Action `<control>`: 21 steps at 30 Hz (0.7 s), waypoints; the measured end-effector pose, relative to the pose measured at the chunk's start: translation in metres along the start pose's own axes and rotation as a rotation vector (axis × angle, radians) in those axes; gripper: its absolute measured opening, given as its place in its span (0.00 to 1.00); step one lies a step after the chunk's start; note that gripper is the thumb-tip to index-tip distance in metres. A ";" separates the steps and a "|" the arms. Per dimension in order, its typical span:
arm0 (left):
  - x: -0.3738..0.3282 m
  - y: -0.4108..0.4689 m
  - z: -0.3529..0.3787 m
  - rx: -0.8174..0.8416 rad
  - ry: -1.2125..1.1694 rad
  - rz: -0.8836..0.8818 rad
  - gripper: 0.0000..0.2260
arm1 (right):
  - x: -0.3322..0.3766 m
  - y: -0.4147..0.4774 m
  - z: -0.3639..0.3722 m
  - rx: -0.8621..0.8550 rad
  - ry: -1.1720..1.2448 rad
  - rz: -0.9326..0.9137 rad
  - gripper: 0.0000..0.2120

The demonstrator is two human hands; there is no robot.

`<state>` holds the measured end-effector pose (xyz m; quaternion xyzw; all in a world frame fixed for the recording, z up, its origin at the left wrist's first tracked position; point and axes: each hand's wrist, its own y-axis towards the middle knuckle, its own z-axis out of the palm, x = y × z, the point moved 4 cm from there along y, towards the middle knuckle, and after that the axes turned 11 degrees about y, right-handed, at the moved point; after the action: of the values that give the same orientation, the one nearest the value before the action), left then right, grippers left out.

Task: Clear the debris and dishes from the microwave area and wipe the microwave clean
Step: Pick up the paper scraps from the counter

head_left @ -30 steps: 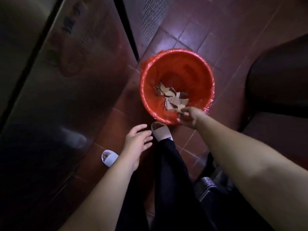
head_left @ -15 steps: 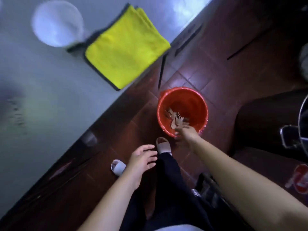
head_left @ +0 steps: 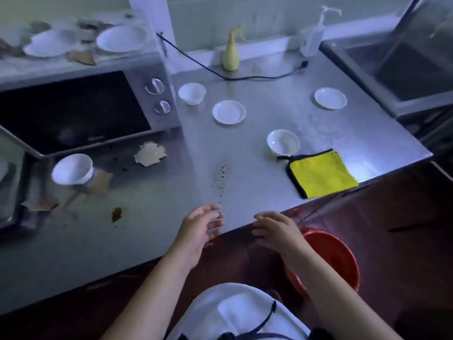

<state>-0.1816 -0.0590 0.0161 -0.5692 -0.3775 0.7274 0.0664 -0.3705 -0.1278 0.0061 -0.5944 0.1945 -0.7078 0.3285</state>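
**Both hands empty at the counter edge, debris not yet cleared**

The left hand (head_left: 198,229) and the right hand (head_left: 277,231) are held low in the frame's centre, over the near edge of the steel counter (head_left: 269,182). Nothing is gripped by either; the fingers are loosely spread and slightly curled, the left hand's pointing up and right, the right hand's pointing left.

The microwave (head_left: 73,106) is seen at the upper left, its long axis running from the left edge towards the centre, its dark front turned to the bottom of the frame and its two knobs at the right end. Two white plates (head_left: 122,39) lie on its top among torn scraps. Just below its front a cardboard scrap (head_left: 150,154) lies flat, and a tipped bowl (head_left: 72,169) rests on more scraps at the left.

A trail of dark crumbs (head_left: 220,175) is laid lengthwise down the counter, its lower end near the left hand. A brown stain (head_left: 117,214) is seen to the left of it.

The yellow cloth (head_left: 321,174) (folded, black-edged) lies at the right, by the counter's near edge, just beside an upright bowl (head_left: 283,142). The red bin (head_left: 335,256) stands on the floor at the lower right, partly hidden by the right forearm
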 end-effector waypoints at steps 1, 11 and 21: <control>-0.004 -0.002 -0.018 -0.039 -0.029 0.014 0.07 | -0.002 -0.001 0.018 0.020 -0.045 0.002 0.04; -0.003 -0.031 -0.151 -0.310 -0.221 0.066 0.07 | -0.009 0.010 0.166 0.254 -0.284 -0.053 0.05; -0.009 -0.050 -0.186 -0.569 -0.319 0.047 0.07 | 0.014 0.106 0.258 0.385 -0.745 -0.259 0.13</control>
<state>-0.0320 0.0594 0.0418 -0.4525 -0.5578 0.6742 -0.1722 -0.0965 -0.1830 0.0020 -0.7563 -0.1488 -0.5040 0.3896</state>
